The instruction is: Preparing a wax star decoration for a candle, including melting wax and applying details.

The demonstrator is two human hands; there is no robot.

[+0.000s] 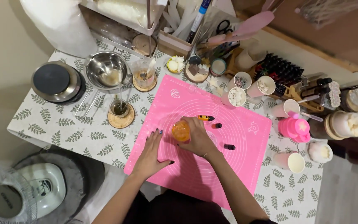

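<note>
Item: an orange, round jar-like vessel (181, 130) stood near the middle of a pink silicone mat (245, 166), the right hand (197, 139) wrapped closed around its side, while the left hand (152, 153) lay flat and open on the mat just beside it, fingers spread, holding nothing. Adjacent on the mat: a small yellow-and-black bottle (204, 118) and two dark caps (229, 147). Elsewhere on the leaf-patterned tablecloth (79, 137): a steel bowl (106, 70), three paper cups of white pieces (237, 96), and a pink bottle (296, 127).
</note>
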